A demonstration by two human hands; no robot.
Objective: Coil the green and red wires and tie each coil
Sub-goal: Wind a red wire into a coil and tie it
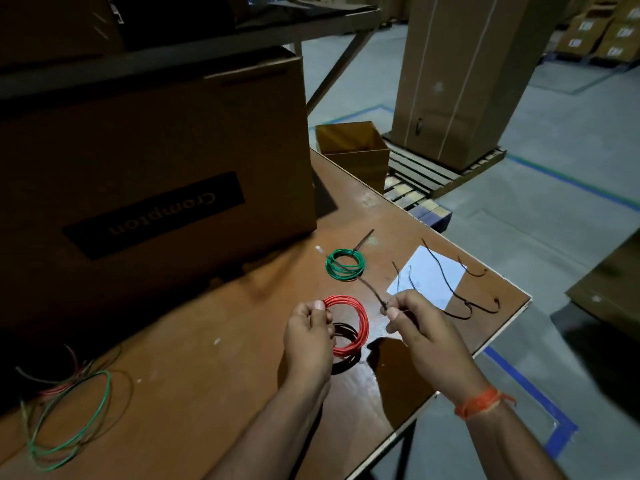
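My left hand (pixel 308 336) pinches the red wire coil (pixel 360 323) and holds it just above the brown table (pixel 207 393), where it casts a dark shadow. My right hand (pixel 414 325) pinches a black cable tie (pixel 369 289) that points up and left, to the right of the red coil. Farther back, a green wire coil (pixel 345 264) lies flat on the table with a black tie (pixel 363 240) fastened on it, tail sticking out.
Several loose black cable ties (pixel 460 296) lie over a white paper sheet (pixel 429 275) near the table's right edge. Loose green and red wires (pixel 65 410) lie at the left. A large cardboard box (pixel 156 174) stands behind. A small open box (pixel 353 147) sits past the table's far end.
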